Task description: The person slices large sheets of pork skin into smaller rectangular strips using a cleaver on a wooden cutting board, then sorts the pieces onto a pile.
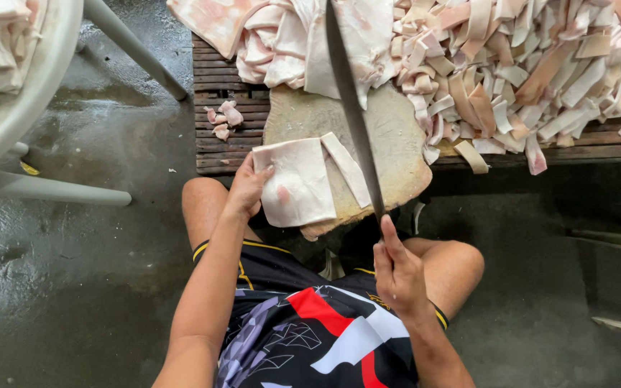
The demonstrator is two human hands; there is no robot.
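Your left hand [247,188] lies flat, grip open, on a pale, squarish slab of pork skin [295,183] with one pink spot. Your right hand [397,271] grips a long knife [353,108], raised over the round chopping block [397,136].

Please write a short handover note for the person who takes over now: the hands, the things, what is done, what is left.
Left hand: fingers press the pale slab on the round chopping block.
Right hand: grips the long knife, blade raised over the slab.
Done: one strip lies cut beside the slab; a pile of strips lies to the right.
Left: most of this slab, and the uncut slabs behind the block.
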